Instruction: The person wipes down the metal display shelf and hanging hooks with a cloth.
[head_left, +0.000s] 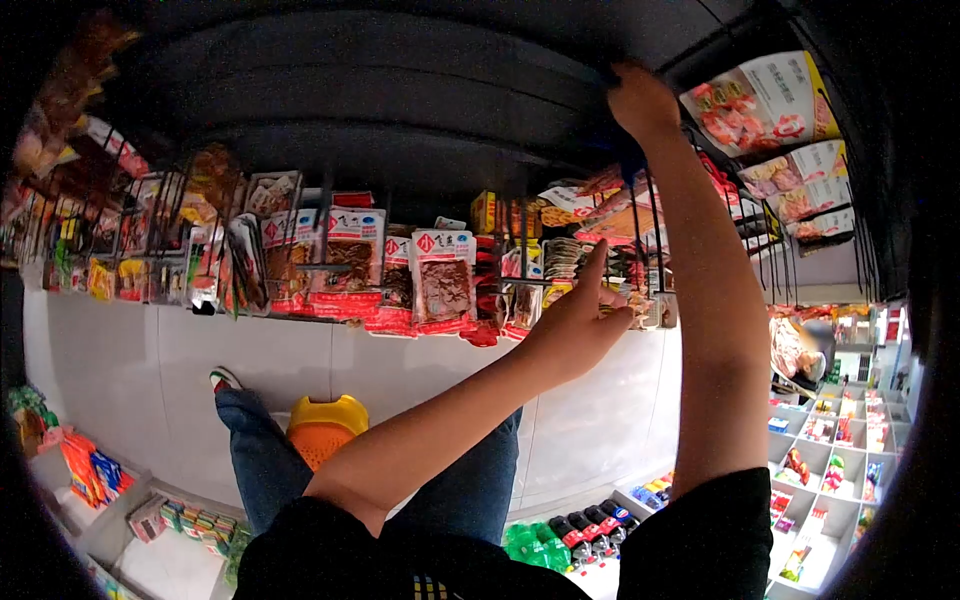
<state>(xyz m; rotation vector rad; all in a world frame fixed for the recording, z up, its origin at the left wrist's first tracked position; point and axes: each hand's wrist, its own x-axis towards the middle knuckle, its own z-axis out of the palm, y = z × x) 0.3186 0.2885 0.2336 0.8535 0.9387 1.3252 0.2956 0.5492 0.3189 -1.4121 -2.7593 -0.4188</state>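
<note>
My left hand [582,318] is in front of the snack packets on the hanging rack, its index finger stretched out toward them and the thumb apart. Nothing shows in its grasp. Higher up and to the right, my right hand [643,102] is raised against the dark upper part of the rack [450,100]. Its fingers are bent and partly lost in the dark, so what they hold, if anything, cannot be made out. Flat packets with red and yellow print [625,222] hang just below it. Red and white packets of brown snack [445,280] hang to the left.
Large white and yellow packets [765,100] hang at the upper right. An orange and yellow plastic stool or basket [325,428] stands on the pale floor [130,350] by my legs. Bottles [590,530] are behind me. White divided shelves [835,460] stand at the right.
</note>
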